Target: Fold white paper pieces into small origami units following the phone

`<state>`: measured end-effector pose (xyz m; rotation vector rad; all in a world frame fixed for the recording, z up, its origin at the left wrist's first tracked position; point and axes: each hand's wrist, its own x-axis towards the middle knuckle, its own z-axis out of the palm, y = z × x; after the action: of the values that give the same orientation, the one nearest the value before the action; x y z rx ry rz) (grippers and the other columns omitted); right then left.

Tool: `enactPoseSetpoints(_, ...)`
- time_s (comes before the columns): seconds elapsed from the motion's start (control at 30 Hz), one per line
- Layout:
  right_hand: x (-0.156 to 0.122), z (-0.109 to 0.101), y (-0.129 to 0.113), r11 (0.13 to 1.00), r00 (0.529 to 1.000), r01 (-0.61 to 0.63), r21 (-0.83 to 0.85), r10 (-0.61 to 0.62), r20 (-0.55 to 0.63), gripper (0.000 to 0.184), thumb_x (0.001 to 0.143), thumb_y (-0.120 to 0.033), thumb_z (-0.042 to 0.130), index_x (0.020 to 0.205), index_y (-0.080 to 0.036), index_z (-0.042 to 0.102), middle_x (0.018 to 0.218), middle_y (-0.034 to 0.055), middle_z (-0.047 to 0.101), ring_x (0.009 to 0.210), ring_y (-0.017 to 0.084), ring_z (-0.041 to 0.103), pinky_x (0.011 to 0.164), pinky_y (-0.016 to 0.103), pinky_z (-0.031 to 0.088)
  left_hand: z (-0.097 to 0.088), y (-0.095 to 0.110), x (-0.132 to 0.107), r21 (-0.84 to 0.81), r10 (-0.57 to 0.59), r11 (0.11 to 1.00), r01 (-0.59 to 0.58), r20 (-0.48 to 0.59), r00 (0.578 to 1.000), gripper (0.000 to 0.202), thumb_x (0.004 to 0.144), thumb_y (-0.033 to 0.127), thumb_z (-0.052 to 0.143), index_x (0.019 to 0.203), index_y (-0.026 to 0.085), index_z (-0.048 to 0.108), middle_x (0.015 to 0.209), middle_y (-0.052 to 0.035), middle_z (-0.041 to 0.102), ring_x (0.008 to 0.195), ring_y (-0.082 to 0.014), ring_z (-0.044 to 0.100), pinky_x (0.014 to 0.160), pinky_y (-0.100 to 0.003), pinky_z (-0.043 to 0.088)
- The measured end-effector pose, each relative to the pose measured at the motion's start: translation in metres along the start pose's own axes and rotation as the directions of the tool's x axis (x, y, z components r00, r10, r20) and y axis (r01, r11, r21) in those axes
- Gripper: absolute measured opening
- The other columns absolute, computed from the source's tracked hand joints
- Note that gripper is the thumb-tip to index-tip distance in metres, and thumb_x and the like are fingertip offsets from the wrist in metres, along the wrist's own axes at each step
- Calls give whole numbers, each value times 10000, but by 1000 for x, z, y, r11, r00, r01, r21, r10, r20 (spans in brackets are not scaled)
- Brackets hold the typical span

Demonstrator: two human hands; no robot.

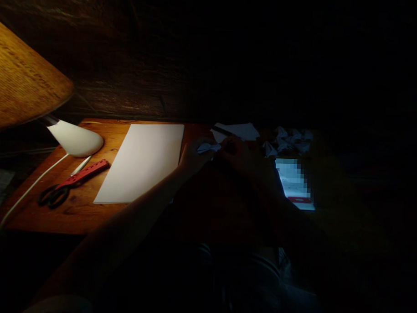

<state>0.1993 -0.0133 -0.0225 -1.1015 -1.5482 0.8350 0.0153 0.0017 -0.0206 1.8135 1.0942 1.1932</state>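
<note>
Both hands meet over the middle of the wooden table, in dim light. My left hand (194, 157) is closed on a small folded piece of white paper (208, 148). My right hand (238, 154) is at the paper's right end, its fingers bent together and seemingly pinching it, though shadow hides much of them. Just behind the hands lie some white paper pieces (244, 131) with a dark, thin object (221, 129) across them. A stack of white paper sheets (146, 161) lies left of my left hand, partly behind my forearm.
At the left stands a lamp with a white base (79, 138) and a cord (33, 187). Near it lie scissors (58, 196) with black handles, a red holder or strip (86, 173) and a white pen-like object (81, 165). Folded paper pieces (291, 140) and a lit phone (294, 182) lie right.
</note>
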Motion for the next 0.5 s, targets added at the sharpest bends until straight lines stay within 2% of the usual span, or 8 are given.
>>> enactPoseSetpoints(0.23, -2, 1, -9, 994, 996, -93, 53, 92, 19, 246, 724, -311, 748, 870, -255, 557, 850, -2, 674, 792, 192, 611, 732, 347, 514, 0, 2, -1, 39, 22, 999, -22, -14, 1000, 261, 746, 137, 712, 1000, 193, 741, 912, -17, 781, 777, -154, 690, 672, -247, 550)
enactPoseSetpoints(0.5, -2, 2, -8, 992, 994, -110, 66, 109, 22, 240, 723, -278, 731, 878, -245, 551, 867, 1, 652, 820, 193, 622, 770, 357, 523, 0, 3, -1, 12, -3, 1000, 3, -17, 1000, 279, 717, 113, 687, 978, 200, 737, 877, -7, 770, 742, -150, 676, 649, -250, 539)
